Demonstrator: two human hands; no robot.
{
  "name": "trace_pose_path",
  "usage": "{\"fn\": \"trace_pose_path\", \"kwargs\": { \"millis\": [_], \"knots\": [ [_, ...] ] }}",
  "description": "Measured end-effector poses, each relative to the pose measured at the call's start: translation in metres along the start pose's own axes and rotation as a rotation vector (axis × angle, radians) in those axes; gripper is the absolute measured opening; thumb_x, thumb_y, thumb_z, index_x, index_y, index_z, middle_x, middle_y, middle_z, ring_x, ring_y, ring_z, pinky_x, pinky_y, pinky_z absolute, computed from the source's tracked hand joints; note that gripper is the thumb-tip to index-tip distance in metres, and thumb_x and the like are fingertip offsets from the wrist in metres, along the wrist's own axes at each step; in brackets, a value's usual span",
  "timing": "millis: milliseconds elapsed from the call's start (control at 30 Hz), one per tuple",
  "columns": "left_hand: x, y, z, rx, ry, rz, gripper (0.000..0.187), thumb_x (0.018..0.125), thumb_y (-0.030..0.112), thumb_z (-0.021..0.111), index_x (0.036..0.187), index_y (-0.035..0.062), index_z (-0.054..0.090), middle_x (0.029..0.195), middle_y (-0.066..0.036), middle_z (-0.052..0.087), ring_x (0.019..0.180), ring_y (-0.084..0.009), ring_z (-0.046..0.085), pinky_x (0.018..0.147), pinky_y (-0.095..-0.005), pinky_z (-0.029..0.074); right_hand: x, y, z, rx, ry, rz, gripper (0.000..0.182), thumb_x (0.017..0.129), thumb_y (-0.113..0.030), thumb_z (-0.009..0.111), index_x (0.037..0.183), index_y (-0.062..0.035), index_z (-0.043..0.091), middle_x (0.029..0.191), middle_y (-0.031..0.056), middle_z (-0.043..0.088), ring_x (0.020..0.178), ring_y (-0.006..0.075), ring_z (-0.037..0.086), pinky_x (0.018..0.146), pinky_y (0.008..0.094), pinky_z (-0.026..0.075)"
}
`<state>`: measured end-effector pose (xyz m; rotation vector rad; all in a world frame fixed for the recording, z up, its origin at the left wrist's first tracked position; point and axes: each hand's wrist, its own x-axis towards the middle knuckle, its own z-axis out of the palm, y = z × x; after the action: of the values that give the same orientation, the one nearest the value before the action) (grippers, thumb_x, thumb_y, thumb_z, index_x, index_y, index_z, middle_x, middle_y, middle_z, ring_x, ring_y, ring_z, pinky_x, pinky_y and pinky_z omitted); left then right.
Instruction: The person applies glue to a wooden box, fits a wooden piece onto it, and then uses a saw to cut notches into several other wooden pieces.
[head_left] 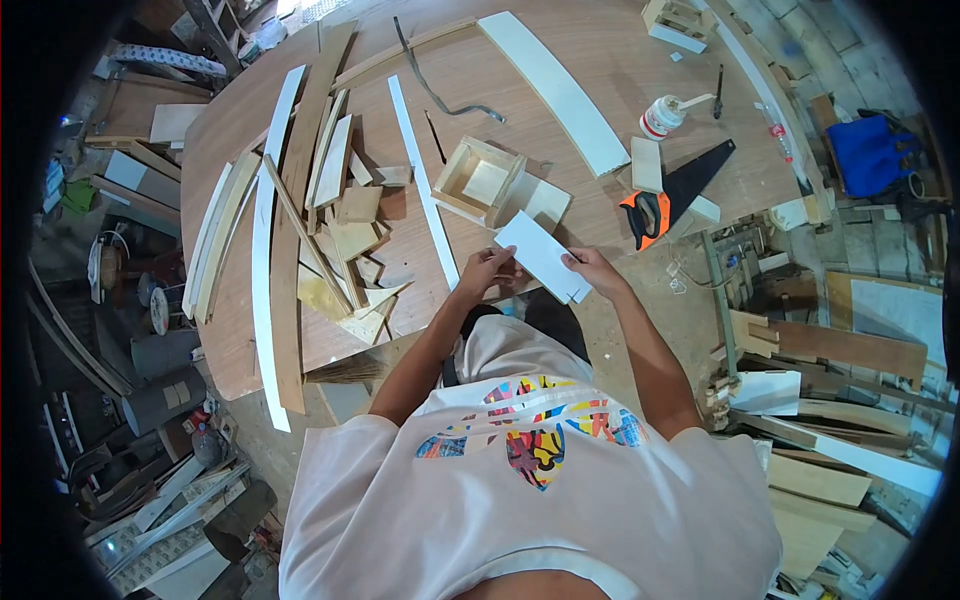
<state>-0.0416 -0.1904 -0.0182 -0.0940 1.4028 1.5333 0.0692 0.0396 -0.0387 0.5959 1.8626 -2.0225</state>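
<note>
Panel [541, 256] pinched btwn left hand [487, 268] & right hand [590, 268].

Even, soft daylight, bright on the bench [600, 60], dimmer over the cluttered floor at left, shadows faint and short, no harsh glare, strong fisheye bending with black vignette corners, edges slightly soft, centre reasonably sharp

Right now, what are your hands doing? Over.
Left hand and right hand both grip white board. Held over table edge. Wooden box just beyond; saw to the right.
</note>
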Motion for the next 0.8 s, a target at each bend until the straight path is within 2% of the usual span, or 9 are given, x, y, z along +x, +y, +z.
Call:
{"fn": "trace_pose_path", "kwargs": {
  "millis": [133, 200, 233, 300, 333, 400, 533, 600, 800],
  "knots": [
    [0.004, 0.002, 0.002, -0.01, -0.032, 0.005, 0.034, 0.091, 0.023, 0.058, 0.096, -0.011, 0.058, 0.084, -0.018, 0.066, 0.074, -0.0241, 0.069, 0.061, -0.0271, 0.057, -0.003, 0.003, -0.003, 0.009, -0.041, 0.017, 0.034, 0.089, -0.027, 0.061, 0.105, 0.0029, 0.063, 0.085, 0.0045, 0.064, 0.076, 0.009, 0.055, 0.069, 0.027, 0.045],
    [0.006, 0.002, 0.005, -0.012, 0.005, 0.0, 0.037, 0.09, 0.022, 0.059, 0.097, -0.0135, 0.056, 0.086, -0.021, 0.066, 0.074, -0.0257, 0.069, 0.063, -0.0282, 0.058, -0.004, -0.002, 0.0, -0.311, -0.031, 0.016, 0.039, 0.087, -0.03, 0.063, 0.111, 0.0009, 0.061, 0.086, 0.0058, 0.063, 0.078, 0.0109, 0.055, 0.071, 0.0264, 0.045],
    [0.007, 0.003, 0.007, -0.014, 0.043, -0.001, 0.039, 0.089, 0.022, 0.061, 0.098, -0.016, 0.054, 0.089, -0.025, 0.065, 0.074, -0.0273, 0.069, 0.065, -0.0292, 0.059, -0.005, -0.011, 0.005, -0.311, -0.029, 0.015, 0.039, 0.087, -0.03, 0.063, 0.111, 0.0009, 0.061, 0.086, 0.0058, 0.063, 0.078, 0.0109, 0.055, 0.071, 0.0264, 0.045],
    [0.01, 0.004, 0.01, -0.065, 0.109, 0.012, 0.036, 0.089, 0.019, 0.06, 0.095, -0.0166, 0.055, 0.087, -0.025, 0.065, 0.074, -0.0284, 0.069, 0.063, -0.03, 0.06, -0.013, -0.024, 0.02, -0.454, -0.062, -0.179, 0.047, 0.081, -0.03, 0.068, 0.117, -0.0013, 0.058, 0.091, 0.0108, 0.065, 0.082, 0.0191, 0.061, 0.074, 0.0296, 0.047],
    [0.011, 0.005, 0.011, -0.116, 0.176, 0.025, 0.034, 0.089, 0.016, 0.059, 0.092, -0.0172, 0.056, 0.085, -0.025, 0.065, 0.073, -0.0294, 0.069, 0.061, -0.0308, 0.06, -0.017, -0.024, 0.028, -0.454, -0.058, -0.179, 0.047, 0.081, -0.03, 0.068, 0.117, -0.0013, 0.058, 0.091, 0.0108, 0.065, 0.082, 0.0191, 0.061, 0.074, 0.0296, 0.047],
    [0.012, 0.01, 0.014, -0.129, 0.191, 0.024, 0.035, 0.089, 0.017, 0.06, 0.092, -0.0172, 0.056, 0.085, -0.025, 0.065, 0.073, -0.0289, 0.069, 0.061, -0.0306, 0.06, -0.024, -0.027, 0.04, -1.187, 0.386, -0.48, 0.049, 0.078, -0.022, 0.067, 0.122, -0.0033, 0.055, 0.099, 0.0163, 0.065, 0.089, 0.0303, 0.064, 0.076, 0.0374, 0.05],
    [0.011, 0.02, 0.021, -0.109, 0.192, 0.032, 0.043, 0.09, 0.026, 0.062, 0.098, -0.0156, 0.055, 0.088, -0.023, 0.066, 0.078, -0.0262, 0.069, 0.067, -0.0301, 0.06, -0.015, -0.042, 0.033, -0.942, 0.294, -0.225, 0.047, 0.074, -0.017, 0.07, 0.119, -0.0109, 0.058, 0.102, 0.0196, 0.064, 0.096, 0.0375, 0.06, 0.079, 0.044, 0.05],
    [0.019, 0.015, 0.016, -0.1, 0.17, 0.043, 0.043, 0.09, 0.028, 0.062, 0.097, -0.0141, 0.056, 0.088, -0.021, 0.066, 0.078, -0.0253, 0.069, 0.068, -0.0302, 0.059, -0.009, -0.041, 0.026, -0.989, 0.214, -0.157, 0.04, 0.077, -0.009, 0.06, 0.117, -0.013, 0.06, 0.098, 0.0166, 0.065, 0.092, 0.0365, 0.062, 0.078, 0.0455, 0.049],
    [0.026, 0.017, 0.012, -0.058, 0.132, 0.056, 0.042, 0.091, 0.031, 0.06, 0.097, -0.0107, 0.058, 0.089, -0.017, 0.067, 0.076, -0.0238, 0.069, 0.067, -0.0309, 0.059, 0.005, -0.035, 0.021, -0.856, 0.152, -0.222, 0.031, 0.08, -0.016, 0.063, 0.111, -0.0164, 0.063, 0.095, 0.0163, 0.066, 0.091, 0.0377, 0.061, 0.077, 0.0457, 0.048]
  ]
}}
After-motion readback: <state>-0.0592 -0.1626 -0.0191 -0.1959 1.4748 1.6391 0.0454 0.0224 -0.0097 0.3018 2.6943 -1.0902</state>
